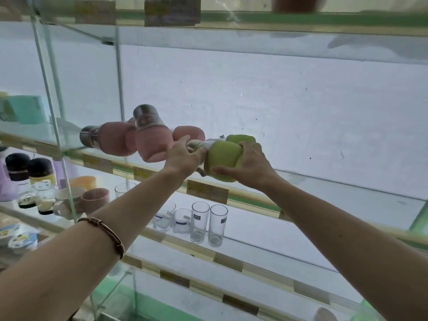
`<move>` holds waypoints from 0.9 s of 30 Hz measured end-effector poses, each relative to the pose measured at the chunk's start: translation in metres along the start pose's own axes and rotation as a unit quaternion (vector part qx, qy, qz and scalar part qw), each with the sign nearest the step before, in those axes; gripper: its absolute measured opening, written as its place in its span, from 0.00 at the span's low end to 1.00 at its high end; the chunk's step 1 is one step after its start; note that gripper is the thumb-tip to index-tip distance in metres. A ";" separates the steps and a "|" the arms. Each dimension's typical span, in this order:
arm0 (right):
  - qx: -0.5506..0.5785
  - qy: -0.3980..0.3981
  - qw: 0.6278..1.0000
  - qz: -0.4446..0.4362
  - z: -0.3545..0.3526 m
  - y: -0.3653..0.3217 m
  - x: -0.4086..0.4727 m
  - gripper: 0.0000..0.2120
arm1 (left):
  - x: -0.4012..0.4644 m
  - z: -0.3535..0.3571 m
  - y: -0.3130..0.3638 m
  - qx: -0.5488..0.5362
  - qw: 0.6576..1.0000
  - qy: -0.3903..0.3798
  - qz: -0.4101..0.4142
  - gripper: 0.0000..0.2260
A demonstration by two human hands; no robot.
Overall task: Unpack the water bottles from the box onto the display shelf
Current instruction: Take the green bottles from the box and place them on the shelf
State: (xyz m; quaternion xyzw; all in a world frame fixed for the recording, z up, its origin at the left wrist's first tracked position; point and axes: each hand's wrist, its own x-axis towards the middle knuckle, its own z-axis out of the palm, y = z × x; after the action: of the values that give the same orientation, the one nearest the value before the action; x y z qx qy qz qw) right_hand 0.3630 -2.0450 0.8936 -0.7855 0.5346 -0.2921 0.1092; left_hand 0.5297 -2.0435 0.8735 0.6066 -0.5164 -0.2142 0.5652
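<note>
Both my hands are up at the glass display shelf (324, 181). My right hand (250, 165) grips the green sleeve of a water bottle (223, 158) lying on its side at the shelf's front edge. My left hand (183, 156) holds that bottle's clear neck and metal top. A second green bottle (240, 138) sits just behind it. Left of my hands stand three pink-sleeved bottles (151, 142) with silver caps; one (111, 139) points its cap left and another (188, 133) is half hidden behind my left hand. The box is out of view.
The shelf below carries clear drinking glasses (208, 224), mugs (95, 200) and dark-lidded jars (30, 179) on the left. Glass dividers (55, 126) stand at the left. A teal box (23, 110) sits beyond them. Price labels (207, 191) line the shelf edges.
</note>
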 end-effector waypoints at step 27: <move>0.134 -0.073 0.984 -0.094 0.015 -0.037 -0.153 0.33 | -0.181 -0.051 -0.041 -0.055 0.998 0.021 0.033 0.11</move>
State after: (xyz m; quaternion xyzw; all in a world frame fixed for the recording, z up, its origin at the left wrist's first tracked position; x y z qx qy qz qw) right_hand 0.3610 -1.8937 0.8472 -0.8297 0.4054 -0.3115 0.2242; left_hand 0.5208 -1.8698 0.7918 0.5617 -0.5120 -0.2104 0.6149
